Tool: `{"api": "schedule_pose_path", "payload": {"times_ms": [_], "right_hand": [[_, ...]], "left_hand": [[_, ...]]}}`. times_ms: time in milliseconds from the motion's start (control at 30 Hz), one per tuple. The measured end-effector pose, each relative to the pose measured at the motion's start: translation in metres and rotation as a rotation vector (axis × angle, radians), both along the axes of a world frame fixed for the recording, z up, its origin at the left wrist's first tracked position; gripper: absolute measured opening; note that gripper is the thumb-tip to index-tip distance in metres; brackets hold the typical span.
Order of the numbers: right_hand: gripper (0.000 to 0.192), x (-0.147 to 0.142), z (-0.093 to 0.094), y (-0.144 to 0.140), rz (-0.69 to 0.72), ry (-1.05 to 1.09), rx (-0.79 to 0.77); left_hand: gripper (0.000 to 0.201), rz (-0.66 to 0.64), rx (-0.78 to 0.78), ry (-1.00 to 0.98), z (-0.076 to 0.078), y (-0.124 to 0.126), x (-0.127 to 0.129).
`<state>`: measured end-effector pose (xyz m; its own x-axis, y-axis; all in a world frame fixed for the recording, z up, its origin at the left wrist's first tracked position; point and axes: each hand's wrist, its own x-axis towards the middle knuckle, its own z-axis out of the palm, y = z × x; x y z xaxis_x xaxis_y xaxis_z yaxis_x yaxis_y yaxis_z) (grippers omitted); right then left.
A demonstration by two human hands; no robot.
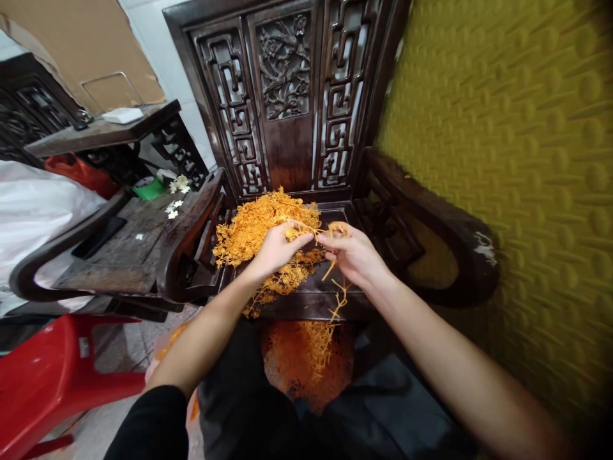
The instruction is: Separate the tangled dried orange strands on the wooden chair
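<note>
Both forearms outstretched, left hand (276, 248) and right hand (352, 254) fingertip to fingertip, fingers pinched.

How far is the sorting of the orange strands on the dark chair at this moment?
Some strands already lie in the container below the seat edge. Both hands, the left hand and the right hand, pinch a few strands between them above the chair seat. A large orange pile remains on the seat, so most seems left.

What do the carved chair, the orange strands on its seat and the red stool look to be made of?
Chair: dark polished wood, judging by the carved fretwork and worn edges. Orange strands: thin, dry-looking plant or fungus stalks, exact kind unclear. Red stool: moulded plastic, glossy and uniformly coloured.
</note>
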<state>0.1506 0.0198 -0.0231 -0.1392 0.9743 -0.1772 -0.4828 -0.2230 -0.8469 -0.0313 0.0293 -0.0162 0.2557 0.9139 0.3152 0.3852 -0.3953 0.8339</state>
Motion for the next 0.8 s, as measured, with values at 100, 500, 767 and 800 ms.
{"api": "schedule_pose_path", "payload": {"times_ms": [100, 500, 767, 800], "right_hand": [[0.071, 0.007, -0.003, 0.003, -0.009, -0.124, 0.058], [0.015, 0.007, 0.006, -0.002, 0.029, -0.825, 0.78], [0.016, 0.006, 0.0, 0.001, -0.053, -0.798, 0.61], [0.015, 0.005, 0.001, 0.001, -0.06, -0.814, 0.622]], "left_hand": [[0.025, 0.005, 0.02, 0.087, 0.0, 0.0, -0.005], [0.024, -0.072, 0.041, 0.281, 0.006, -0.011, -0.003], [0.032, -0.138, -0.229, 0.194, 0.019, -0.019, -0.002], [0.032, -0.136, -0.255, 0.181, 0.02, -0.019, -0.001]]}}
